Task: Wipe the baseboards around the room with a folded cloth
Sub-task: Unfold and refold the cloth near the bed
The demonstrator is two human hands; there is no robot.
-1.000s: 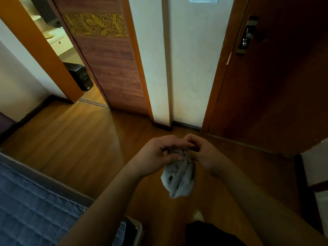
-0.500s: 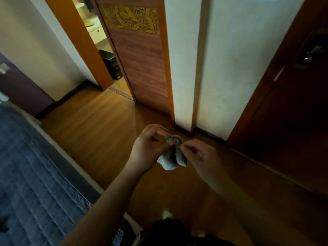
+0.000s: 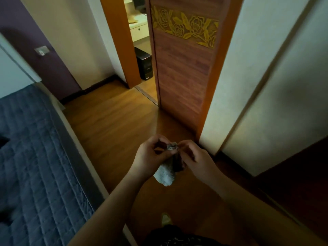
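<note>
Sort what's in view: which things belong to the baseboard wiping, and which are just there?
Job: cloth, pinched by left hand and right hand; dark baseboard.
Just there: bed, sliding door, computer tower, wall switch.

Both forearms are bare (no sleeves); dark patterned clothing (image 3: 177, 237) covers the lap, above a pale shoe (image 3: 166, 219).

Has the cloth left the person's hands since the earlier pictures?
No. The cloth hangs between the left hand and right hand above the wooden floor, as before.
</note>
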